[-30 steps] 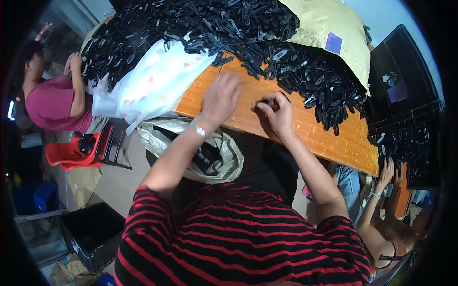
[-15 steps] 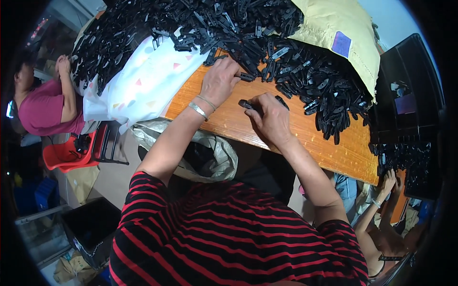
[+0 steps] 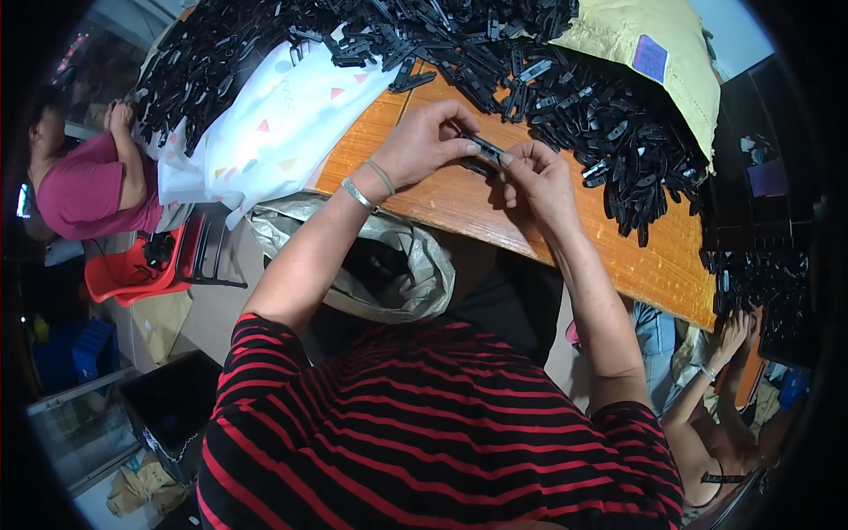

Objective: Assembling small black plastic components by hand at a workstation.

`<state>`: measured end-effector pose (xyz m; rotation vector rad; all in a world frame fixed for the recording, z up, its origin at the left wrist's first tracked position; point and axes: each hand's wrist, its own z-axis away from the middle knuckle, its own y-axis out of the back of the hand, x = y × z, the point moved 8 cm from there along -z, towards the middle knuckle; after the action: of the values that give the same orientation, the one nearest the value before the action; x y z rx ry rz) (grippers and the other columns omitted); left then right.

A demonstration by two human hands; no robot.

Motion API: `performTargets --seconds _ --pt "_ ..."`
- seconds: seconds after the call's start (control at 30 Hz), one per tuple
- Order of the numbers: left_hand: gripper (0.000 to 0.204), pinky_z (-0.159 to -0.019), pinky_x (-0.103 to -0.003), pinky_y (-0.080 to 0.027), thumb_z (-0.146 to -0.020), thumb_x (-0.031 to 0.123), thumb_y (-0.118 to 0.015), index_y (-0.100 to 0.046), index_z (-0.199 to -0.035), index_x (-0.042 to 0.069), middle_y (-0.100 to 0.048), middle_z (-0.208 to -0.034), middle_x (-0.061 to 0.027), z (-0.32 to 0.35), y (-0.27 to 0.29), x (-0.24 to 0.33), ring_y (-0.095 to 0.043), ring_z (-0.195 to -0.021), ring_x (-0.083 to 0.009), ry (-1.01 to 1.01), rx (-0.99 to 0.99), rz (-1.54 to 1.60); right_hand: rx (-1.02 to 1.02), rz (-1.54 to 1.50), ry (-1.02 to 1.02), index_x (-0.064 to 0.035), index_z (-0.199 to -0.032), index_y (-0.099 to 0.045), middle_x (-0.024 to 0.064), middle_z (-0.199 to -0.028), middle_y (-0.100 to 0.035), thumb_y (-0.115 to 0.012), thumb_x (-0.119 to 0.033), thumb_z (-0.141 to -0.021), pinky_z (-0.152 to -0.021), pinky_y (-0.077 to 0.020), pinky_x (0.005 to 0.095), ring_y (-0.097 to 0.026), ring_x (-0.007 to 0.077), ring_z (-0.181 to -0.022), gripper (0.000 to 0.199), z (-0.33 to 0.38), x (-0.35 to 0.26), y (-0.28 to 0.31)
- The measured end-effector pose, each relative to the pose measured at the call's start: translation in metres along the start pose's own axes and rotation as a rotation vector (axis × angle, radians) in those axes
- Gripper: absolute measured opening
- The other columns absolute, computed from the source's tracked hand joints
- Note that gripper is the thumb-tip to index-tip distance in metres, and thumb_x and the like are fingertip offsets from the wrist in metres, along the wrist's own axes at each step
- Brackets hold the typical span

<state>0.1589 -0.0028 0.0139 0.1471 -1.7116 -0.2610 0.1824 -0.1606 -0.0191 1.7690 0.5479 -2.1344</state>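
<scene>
Slim black plastic part (image 3: 484,148), one piece: centre of the frame, above the tabletop, spanning the gap between two bare hands. Left hand (image 3: 427,146): thumb and fingers pinched on the part's upper-left end; silvery bracelet (image 3: 358,196) and plain band at the wrist. Right hand (image 3: 541,184): fingers curled narrow, thumb and fingertip pinching the part's lower-right end. Second dark piece (image 3: 479,168): just below the first, between the hands; whether gripped or lying cannot be told.

Wooden table (image 3: 609,238): orange-brown, worn along the front edge, bare around the hands. Heap of black plastic parts (image 3: 442,49): across the top of the frame, spilling down at upper right beyond the right hand. Yellowish sack (image 3: 609,26), purple patch on its side: upper right, overlapping part of the heap. White plastic sheet (image 3: 243,150), printed with coloured triangles: upper left, covering the table's left portion beside the left forearm.

Grey woven sack (image 3: 433,296), mouth gaping: below the table edge, partly hidden by the left forearm. Red chair (image 3: 128,269): left side. Black crate (image 3: 170,408): lower left. Co-worker in magenta shirt (image 3: 84,194): upper left. Second co-worker's arm (image 3: 685,405): lower right, hand near the table's corner.
</scene>
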Motion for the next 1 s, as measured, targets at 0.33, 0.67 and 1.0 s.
performTargets --seconds 0.33,0.67,1.0 --pt "0.014 -0.049 -0.019 -0.041 -0.081 0.011 -0.07 -0.063 -0.088 0.0 -0.059 -0.067 -0.0007 0.006 -0.006 -0.022 -0.054 -0.058 -0.0054 0.183 0.114 -0.016 0.076 0.046 -0.095 0.0011 -0.088 -0.055 0.006 -0.067 -0.06 -0.06 -0.009 -0.09 -0.041 -0.0467 0.0218 -0.055 0.0094 -0.046 0.012 0.009 0.011 0.001" --pt "0.021 -0.061 -0.028 -0.049 -0.077 0.018 -0.072 -0.065 -0.084 0.0 -0.065 -0.073 -0.0075 0.005 -0.002 -0.026 -0.06 -0.064 -0.0135 0.17 0.135 -0.263 0.127 0.172 -0.186 0.0007 -0.085 -0.052 0.0069 -0.063 -0.059 -0.062 -0.013 -0.09 -0.037 -0.0464 0.0237 -0.055 0.0114 -0.042 0.017 0.005 0.015 -0.002" --pt "0.021 -0.063 -0.033 -0.048 -0.075 0.02 -0.073 -0.062 -0.077 0.002 -0.063 -0.073 -0.0104 0.005 -0.007 -0.023 -0.061 -0.067 -0.0226 0.159 0.234 -0.514 0.108 0.444 -0.181 -0.0017 -0.078 -0.05 0.009 -0.058 -0.061 -0.065 -0.014 -0.088 -0.036 -0.046 0.0253 -0.058 0.0135 -0.042 0.022 0.0 0.006 -0.001"
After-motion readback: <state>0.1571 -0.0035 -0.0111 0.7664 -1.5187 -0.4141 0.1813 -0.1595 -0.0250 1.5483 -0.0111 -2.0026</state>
